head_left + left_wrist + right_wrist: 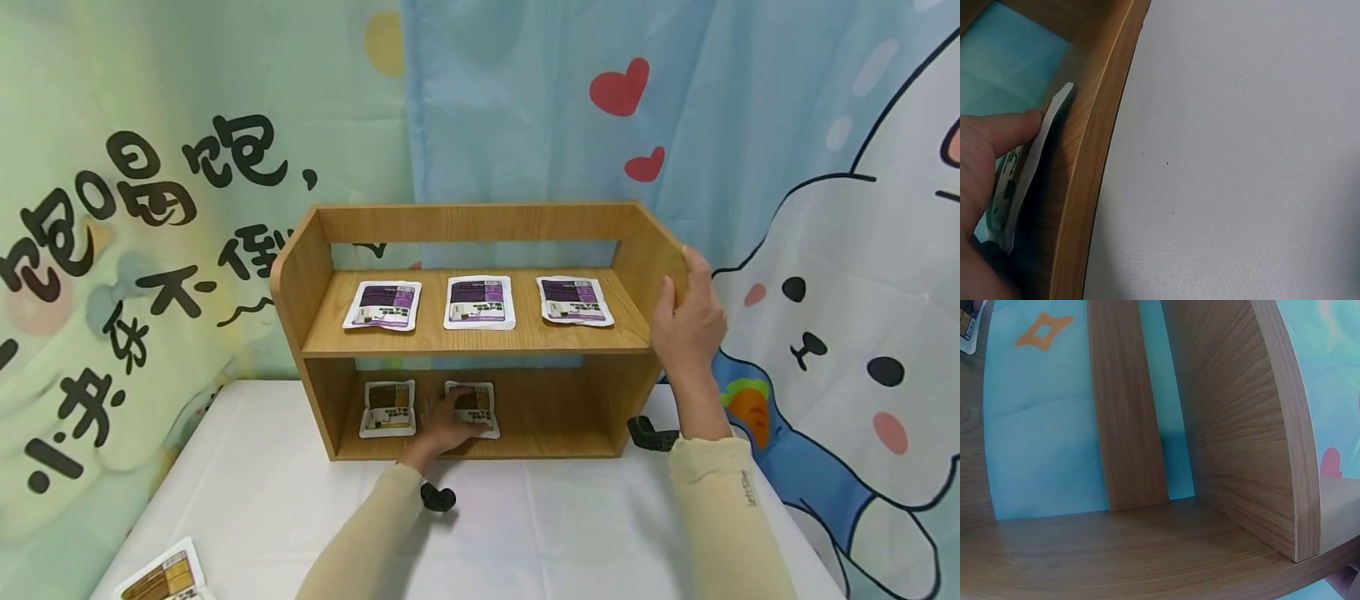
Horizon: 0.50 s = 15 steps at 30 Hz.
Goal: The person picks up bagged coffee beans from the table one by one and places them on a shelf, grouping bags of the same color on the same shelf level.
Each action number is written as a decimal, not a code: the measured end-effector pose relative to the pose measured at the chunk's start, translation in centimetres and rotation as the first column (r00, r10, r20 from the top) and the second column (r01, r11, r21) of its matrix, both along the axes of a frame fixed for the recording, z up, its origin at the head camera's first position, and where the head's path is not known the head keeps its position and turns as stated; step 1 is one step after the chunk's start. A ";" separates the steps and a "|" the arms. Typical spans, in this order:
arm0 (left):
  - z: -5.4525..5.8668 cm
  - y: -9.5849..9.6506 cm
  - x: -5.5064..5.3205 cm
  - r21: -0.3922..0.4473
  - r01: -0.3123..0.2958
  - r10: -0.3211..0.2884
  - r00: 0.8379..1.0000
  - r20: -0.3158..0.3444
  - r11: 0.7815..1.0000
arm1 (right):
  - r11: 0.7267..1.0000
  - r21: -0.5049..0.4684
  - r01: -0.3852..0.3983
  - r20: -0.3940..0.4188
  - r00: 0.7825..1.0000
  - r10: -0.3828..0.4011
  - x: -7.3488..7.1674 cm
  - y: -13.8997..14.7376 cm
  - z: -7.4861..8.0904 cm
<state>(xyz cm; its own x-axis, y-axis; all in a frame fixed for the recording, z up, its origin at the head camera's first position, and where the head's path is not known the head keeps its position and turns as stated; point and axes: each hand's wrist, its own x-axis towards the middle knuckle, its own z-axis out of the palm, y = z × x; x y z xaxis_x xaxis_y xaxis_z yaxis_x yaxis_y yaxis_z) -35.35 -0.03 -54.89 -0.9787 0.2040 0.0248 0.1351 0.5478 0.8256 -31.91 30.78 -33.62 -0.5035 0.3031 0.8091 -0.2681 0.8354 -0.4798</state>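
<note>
A two-tier wooden shelf (480, 346) stands on the white table. My left hand (442, 427) reaches into its lower tier and holds a white-edged packet with a brown label (483, 398), fingers and thumb spread over it. In the left wrist view the thumb lies against this packet (1034, 156), whose white edge shows a dark gap over the wood. A second brown-labelled packet (388, 408) lies just left of it. My right hand (688, 321) grips the front edge of the shelf's right side panel, thumb on the inner face.
Three purple-labelled packets, left (383, 305), middle (479, 302) and right (574, 300), lie in a row on the upper tier. Another brown-labelled packet (167, 577) lies at the table's near left. Printed curtains (517, 125) hang behind the shelf.
</note>
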 end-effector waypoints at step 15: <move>0.0 -0.1 0.4 0.041 -0.016 0.017 1.000 -0.026 0.999 | 1.000 0.008 0.002 -0.027 1.000 -0.001 -0.1 0.0 -0.1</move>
<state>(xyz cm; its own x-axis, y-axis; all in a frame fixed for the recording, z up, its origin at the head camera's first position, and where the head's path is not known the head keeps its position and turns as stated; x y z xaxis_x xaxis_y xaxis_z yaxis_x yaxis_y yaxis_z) -34.97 -0.14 -54.86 -0.9808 0.1858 0.0589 0.1484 0.5162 0.8435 -32.04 30.78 -33.76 -0.4812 0.2973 0.8247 -0.2795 0.8396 -0.4658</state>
